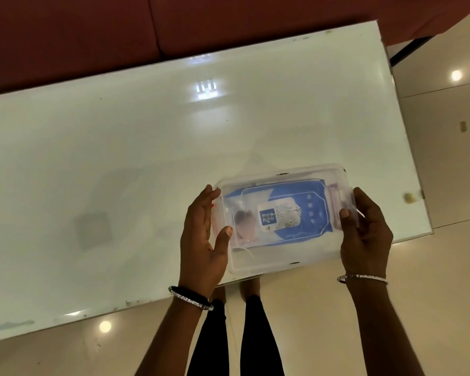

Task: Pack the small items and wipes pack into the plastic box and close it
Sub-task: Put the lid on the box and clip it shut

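A clear plastic box [282, 256] with its lid on rests at the near edge of the white table [120, 158]. Through the lid I see a blue wipes pack [293, 194] with a white label, and a small brownish item in a clear bag [244, 223] at its left. My left hand [204, 240] holds the box's left end, thumb on the lid. My right hand [364, 234] grips the right end, thumb pressed on the side clip [339, 196].
A dark red sofa [92, 36] runs along the far side of the table. Glossy beige floor tiles [445, 185] lie to the right and in front. My legs in black trousers [255, 335] stand just below the table's near edge.
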Demonstrator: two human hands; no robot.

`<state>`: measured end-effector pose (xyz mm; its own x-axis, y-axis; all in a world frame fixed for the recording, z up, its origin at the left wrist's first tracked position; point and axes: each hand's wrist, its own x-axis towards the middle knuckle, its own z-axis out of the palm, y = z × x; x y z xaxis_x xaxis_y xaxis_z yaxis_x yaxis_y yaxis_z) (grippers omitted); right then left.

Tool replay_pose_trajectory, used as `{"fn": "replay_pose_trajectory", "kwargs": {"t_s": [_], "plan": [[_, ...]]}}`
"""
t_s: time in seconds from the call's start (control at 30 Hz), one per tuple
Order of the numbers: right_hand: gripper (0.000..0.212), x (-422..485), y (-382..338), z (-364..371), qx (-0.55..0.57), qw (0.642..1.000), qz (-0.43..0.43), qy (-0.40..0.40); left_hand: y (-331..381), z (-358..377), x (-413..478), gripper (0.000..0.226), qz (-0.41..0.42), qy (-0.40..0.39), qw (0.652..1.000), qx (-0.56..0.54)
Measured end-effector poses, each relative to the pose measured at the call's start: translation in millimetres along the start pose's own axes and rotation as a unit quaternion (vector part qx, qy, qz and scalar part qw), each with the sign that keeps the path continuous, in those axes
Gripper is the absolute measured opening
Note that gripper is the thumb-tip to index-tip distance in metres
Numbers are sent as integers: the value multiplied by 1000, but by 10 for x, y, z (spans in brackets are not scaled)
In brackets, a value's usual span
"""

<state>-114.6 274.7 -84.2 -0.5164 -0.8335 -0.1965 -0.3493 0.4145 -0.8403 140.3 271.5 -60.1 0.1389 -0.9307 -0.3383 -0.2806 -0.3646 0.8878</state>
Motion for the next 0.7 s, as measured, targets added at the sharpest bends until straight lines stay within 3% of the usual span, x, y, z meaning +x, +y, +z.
{"fn": "replay_pose_trajectory", "kwargs": {"t_s": [0.27, 0.7], "plan": [[41, -51, -47, 32, -10, 1000, 15, 25, -8, 20, -50, 51, -82, 107, 990, 37], [41, -20, -60, -11, -32, 999, 4, -15, 42, -42, -98, 46, -156, 102, 982, 10]]}}
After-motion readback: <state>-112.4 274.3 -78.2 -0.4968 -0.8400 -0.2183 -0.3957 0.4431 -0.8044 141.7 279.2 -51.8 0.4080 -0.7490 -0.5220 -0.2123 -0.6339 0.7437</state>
